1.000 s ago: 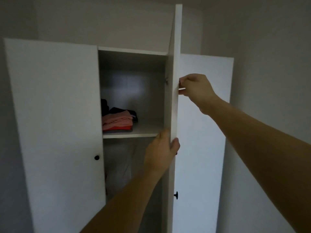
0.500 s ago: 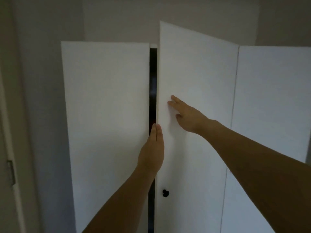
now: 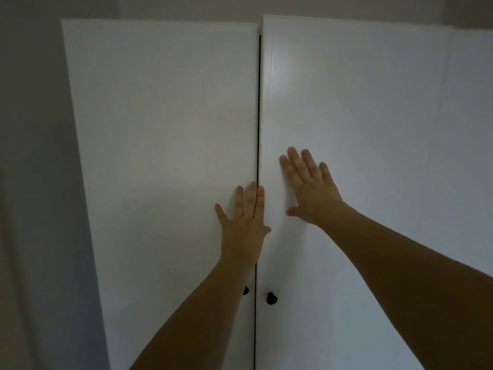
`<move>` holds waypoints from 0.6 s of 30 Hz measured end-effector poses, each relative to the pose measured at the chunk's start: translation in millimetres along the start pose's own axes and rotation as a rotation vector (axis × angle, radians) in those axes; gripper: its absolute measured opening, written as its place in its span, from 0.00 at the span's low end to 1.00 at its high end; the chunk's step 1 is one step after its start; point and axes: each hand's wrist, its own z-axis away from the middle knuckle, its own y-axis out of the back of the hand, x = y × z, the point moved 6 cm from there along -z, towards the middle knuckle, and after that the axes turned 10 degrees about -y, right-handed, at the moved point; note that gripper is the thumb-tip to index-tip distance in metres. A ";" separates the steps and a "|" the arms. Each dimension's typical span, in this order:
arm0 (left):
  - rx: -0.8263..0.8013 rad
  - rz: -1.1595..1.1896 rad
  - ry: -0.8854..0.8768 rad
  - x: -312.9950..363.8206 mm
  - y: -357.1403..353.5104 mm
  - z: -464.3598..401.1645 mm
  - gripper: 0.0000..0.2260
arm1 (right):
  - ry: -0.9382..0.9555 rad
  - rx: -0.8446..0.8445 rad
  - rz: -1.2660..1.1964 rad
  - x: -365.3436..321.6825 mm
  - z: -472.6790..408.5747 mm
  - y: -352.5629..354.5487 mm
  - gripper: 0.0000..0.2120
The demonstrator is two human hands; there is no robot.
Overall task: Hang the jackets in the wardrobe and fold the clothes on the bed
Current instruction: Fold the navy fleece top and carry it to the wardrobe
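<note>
Our two bare forearms rise from the bottom edge of the frame toward a white wardrobe [image 3: 346, 102], both palms laid flat on its front. Our left hand [image 3: 244, 222] rests with straight, slightly spread fingers across the seam where two doors meet — little finger and palm on the left door [image 3: 160, 129], the inner fingertips reaching the dark gap [image 3: 258, 116] and the edge of the neighbouring panel. Our right hand [image 3: 310, 188], a little higher and just beside the left, presses open-fingered against the middle door [image 3: 360, 236], thumb stretched toward the seam. Neither hand grips anything; the two are close together but not touching.

Below the hands, two small black knobs sit either side of the seam: the right knob [image 3: 271, 298] in plain sight on the middle door, the left knob [image 3: 245, 290] half hidden behind our left forearm. The gap between the doors shows as a thin black line running the height of the wardrobe — the middle door stands slightly proud of the left one at the top corner. Nothing inside the wardrobe is visible, and no jackets, clothes or bed appear in the view. Farther off, a grey wall [image 3: 34, 182] flanks the wardrobe on the left, and a dim strip of wall runs above its top edge.
</note>
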 end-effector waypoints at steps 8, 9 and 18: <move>0.028 -0.064 -0.006 -15.5 -28.7 -17.8 0.44 | 0.013 0.012 0.052 6.7 -24.6 -24.4 0.60; 0.033 -0.072 -0.014 -16.2 -29.5 -18.2 0.44 | 0.024 0.011 0.051 8.8 -26.6 -24.9 0.61; -0.018 -0.082 -0.026 -15.2 -24.9 -16.1 0.41 | 0.001 0.069 0.092 2.5 -17.2 -20.3 0.58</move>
